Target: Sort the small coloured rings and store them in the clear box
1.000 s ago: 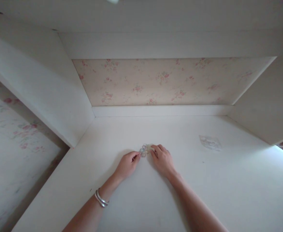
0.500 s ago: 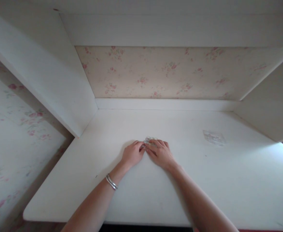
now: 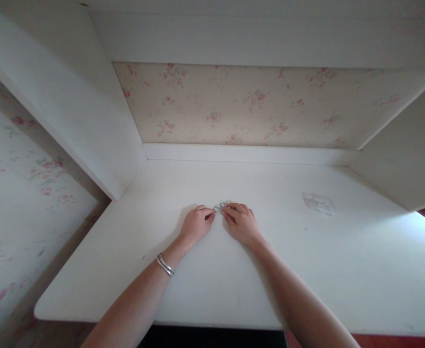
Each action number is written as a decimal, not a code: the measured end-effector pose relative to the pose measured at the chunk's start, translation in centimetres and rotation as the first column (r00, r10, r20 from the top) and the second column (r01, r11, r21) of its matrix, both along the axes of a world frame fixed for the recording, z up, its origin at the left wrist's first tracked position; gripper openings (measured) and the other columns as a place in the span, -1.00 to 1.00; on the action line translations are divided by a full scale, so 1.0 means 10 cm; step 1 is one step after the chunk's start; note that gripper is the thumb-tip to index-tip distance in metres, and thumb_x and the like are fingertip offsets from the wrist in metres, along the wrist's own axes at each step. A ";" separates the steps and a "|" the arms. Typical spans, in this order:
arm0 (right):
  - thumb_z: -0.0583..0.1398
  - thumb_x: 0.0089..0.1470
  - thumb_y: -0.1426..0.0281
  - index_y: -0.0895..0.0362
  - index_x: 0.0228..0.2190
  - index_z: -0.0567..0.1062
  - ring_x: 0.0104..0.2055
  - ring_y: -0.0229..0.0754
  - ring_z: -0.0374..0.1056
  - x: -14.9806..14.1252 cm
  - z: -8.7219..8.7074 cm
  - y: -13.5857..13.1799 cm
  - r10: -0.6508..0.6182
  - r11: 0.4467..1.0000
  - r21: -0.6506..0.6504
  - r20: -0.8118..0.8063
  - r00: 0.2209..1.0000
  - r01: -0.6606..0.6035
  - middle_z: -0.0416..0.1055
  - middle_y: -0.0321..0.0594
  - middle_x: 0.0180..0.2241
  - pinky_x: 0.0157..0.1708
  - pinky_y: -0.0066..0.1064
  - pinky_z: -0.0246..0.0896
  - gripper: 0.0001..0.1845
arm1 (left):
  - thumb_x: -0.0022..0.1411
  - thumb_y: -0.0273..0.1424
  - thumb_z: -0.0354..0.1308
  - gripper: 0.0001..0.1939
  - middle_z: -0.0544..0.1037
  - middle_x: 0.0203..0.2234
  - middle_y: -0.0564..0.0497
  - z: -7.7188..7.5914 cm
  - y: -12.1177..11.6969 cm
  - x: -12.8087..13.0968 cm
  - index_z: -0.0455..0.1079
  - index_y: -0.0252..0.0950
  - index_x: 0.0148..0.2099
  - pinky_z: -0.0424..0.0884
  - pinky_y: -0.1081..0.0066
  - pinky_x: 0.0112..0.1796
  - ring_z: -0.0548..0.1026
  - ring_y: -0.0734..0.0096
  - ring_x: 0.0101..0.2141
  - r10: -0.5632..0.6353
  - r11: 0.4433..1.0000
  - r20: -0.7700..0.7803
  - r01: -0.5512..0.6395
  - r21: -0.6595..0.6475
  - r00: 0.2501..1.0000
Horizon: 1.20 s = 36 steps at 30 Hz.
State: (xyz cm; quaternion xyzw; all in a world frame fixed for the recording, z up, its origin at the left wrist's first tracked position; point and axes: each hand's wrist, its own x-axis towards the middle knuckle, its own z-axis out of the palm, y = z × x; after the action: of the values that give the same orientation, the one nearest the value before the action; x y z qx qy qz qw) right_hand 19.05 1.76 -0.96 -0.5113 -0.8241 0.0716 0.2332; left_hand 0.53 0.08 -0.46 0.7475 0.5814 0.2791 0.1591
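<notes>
A small cluster of thin, pale loops (image 3: 227,203) lies on the white desk, just beyond my fingertips. They look like rubber bands or rings, too small to tell which. My left hand (image 3: 197,224) is closed in a pinch at the cluster's left edge, with a thin loop between thumb and forefinger. From the right, my right hand (image 3: 241,223) reaches in with thumb and fingers pinched together at the cluster's near side. Its fingers cover part of the loops. Silver bangles (image 3: 165,264) circle my left wrist.
A clear plastic bag (image 3: 318,203) lies flat on the white desk (image 3: 212,280) to the right. Small dark specks mark the surface. White panels (image 3: 89,121) enclose the desk at the left, right and above, with floral wallpaper (image 3: 241,106) behind.
My hands have drawn slightly apart, the left one moving left. A gap now shows between the fingertips, and more of the loops can be seen. The view has shifted a little.
</notes>
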 end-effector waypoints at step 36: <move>0.08 0.17 0.26 -0.13 -0.09 0.47 -0.18 -0.11 0.22 -0.07 0.07 -0.14 0.099 0.993 0.048 0.089 0.991 -0.104 0.41 -0.21 -0.24 -0.18 -0.25 -0.04 -0.71 | 0.26 -0.21 0.04 -0.70 0.57 -0.34 0.02 0.04 0.00 -0.06 0.53 -0.24 -0.22 0.36 0.49 -0.27 0.49 0.43 -0.32 -0.012 1.000 0.261 0.009 0.014 0.965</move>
State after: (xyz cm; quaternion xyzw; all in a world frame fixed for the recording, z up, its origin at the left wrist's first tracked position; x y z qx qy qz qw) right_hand 18.35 0.35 -0.29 -0.4651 -0.8599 0.0396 0.2067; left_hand -0.05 0.05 -0.10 0.7082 0.5496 0.3781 0.2311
